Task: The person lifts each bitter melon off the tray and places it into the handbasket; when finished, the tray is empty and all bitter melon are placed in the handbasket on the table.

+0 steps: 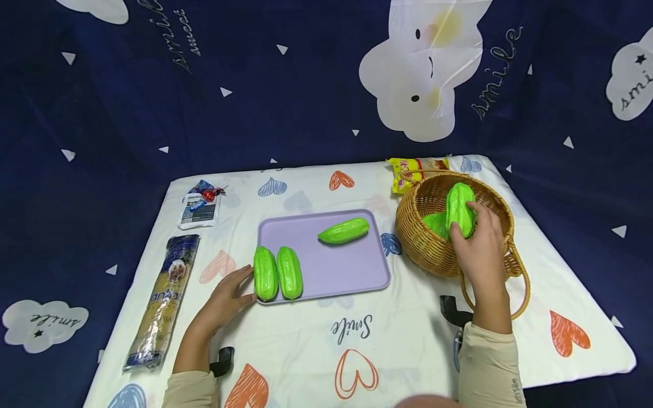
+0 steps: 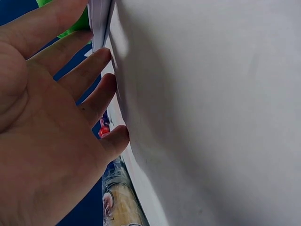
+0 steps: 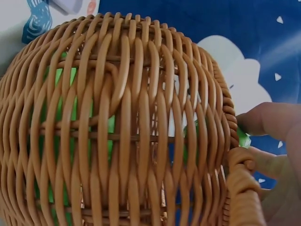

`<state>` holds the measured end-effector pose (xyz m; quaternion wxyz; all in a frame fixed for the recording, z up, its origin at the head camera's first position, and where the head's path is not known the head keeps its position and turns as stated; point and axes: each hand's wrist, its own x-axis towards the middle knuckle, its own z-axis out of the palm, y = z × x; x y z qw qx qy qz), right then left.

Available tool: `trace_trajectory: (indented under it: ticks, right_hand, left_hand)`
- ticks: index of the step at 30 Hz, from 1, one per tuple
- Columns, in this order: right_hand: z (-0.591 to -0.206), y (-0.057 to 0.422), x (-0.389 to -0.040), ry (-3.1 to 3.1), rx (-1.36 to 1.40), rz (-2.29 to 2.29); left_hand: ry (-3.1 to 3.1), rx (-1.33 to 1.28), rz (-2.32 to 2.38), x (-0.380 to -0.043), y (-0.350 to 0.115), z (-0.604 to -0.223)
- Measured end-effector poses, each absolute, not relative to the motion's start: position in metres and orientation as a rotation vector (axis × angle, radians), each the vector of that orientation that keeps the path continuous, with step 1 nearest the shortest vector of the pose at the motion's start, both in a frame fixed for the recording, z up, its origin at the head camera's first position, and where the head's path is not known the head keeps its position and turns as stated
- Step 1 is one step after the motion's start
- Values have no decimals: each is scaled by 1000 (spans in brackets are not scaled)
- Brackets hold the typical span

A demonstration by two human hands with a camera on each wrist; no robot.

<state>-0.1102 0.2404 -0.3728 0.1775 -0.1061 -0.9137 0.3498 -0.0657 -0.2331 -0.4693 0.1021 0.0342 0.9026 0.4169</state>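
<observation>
My right hand [image 1: 479,249] grips a green ridged bitter melon [image 1: 461,211] between thumb and fingers, upright at the mouth of a wicker basket [image 1: 428,249]. Another green piece [image 1: 435,224] lies inside the basket, partly hidden; green also shows through the weave in the right wrist view. On a lilac tray [image 1: 342,275] lie two bitter melons side by side at the left, the outer one [image 1: 266,273] and its neighbour [image 1: 289,273]. A third bitter melon [image 1: 344,231] lies tilted at the tray's upper right. My left hand [image 1: 227,300], fingers extended, rests at the tray's left edge.
A pack of pasta [image 1: 163,300] lies left of the tray. Behind it are a white packet [image 1: 200,211] and small wrapped sweets [image 1: 209,195]. A yellow snack bag [image 1: 408,170] sits behind the basket. The basket's handle loop [image 1: 527,289] hangs toward the front.
</observation>
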Motion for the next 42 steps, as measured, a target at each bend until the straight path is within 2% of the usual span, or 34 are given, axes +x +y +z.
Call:
trace_trajectory:
  ticks: [12,17,22,30,36,42]
  right_hand:
    - [-372,234,-108,-2546,-261,1023]
    - [-367,214,-105,-2355,-7,1033]
    - [-368,172,-102,-2342,311,1083]
    - [-408,99,-98,-2645,765,919]
    - [-431,63,-89,-2798,962,850]
    - [-442,43,-85,-2866,1028,818]
  left_hand:
    - [2677,85,1229,-65,-234,-467]
    - [2688,93,1212,-64,-235,-465]
    - [2700,103,1216,-65,-236,-464]
    - [2681,87,1249,-64,-235,-463]
    - [2667,73,1242,-64,-233,-464]
    - [2672,87,1252,-65,-231,-467]
